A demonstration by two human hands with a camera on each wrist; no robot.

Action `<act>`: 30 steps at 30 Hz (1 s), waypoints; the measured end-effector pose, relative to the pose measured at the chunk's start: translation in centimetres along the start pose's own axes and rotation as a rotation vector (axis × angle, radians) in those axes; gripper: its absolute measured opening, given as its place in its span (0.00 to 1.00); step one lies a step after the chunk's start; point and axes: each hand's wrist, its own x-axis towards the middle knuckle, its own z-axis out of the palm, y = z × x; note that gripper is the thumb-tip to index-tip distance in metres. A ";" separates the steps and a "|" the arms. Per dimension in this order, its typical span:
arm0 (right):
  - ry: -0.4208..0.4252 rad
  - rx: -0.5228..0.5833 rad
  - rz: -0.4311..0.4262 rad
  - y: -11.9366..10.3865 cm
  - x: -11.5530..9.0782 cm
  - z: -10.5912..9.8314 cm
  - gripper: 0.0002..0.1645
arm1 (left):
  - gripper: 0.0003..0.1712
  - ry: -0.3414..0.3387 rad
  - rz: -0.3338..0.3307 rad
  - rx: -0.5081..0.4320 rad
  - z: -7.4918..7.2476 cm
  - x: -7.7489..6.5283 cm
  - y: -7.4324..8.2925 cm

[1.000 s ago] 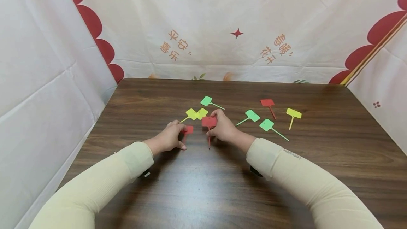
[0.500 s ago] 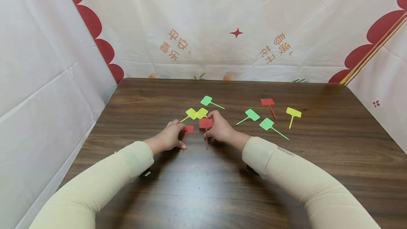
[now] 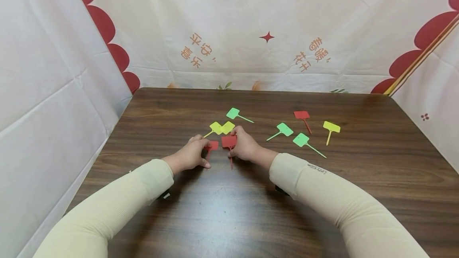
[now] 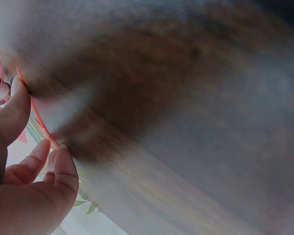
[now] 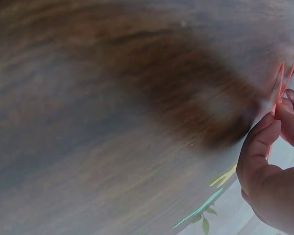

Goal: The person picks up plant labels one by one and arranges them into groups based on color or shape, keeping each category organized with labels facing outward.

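Observation:
My left hand (image 3: 190,155) rests low over the table on the left, its thumb and fingertips at a red T-shaped plant label (image 3: 213,145). In the left wrist view that label (image 4: 36,112) runs edge-on between thumb and fingers. Just to the right, my right hand (image 3: 247,145) pinches a second red plant label (image 3: 228,142) by its right side, its stake pointing down toward me. From the right wrist, the pinched label (image 5: 279,83) shows as a thin red strip. Two yellow labels (image 3: 215,128) overlap right behind the hands.
One green label (image 3: 233,113) lies farther back. To the right are two more green labels (image 3: 285,129), a red label (image 3: 301,115) and a yellow label (image 3: 331,127). All lie on a dark wooden table (image 3: 222,218), with a printed white cloth (image 3: 236,15) hanging behind it.
My right hand has moved a little left and toward me with its red label, bringing it closer to the other red one. The left hand has stayed in place.

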 end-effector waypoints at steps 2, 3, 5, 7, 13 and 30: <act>-0.004 -0.032 -0.002 0.0 0.0 0.0 0.37 | 0.33 0.000 0.001 0.001 0.0 0.0 0.0; -0.003 -0.052 -0.007 0.0 0.0 0.0 0.37 | 0.33 0.000 0.001 0.000 0.0 0.0 0.0; 0.001 -0.088 -0.019 0.1 0.0 0.0 0.37 | 0.33 0.001 0.001 0.002 0.0 0.0 0.0; 0.005 -0.122 -0.029 0.1 0.0 0.0 0.37 | 0.33 0.001 0.000 0.003 0.0 0.1 0.0; 0.001 -0.200 -0.049 0.2 0.0 0.2 0.38 | 0.33 -0.001 -0.006 0.002 0.1 0.2 -0.2; -0.013 -0.237 -0.056 0.3 -0.1 0.0 0.33 | 0.34 0.014 0.004 0.006 0.2 0.2 -0.3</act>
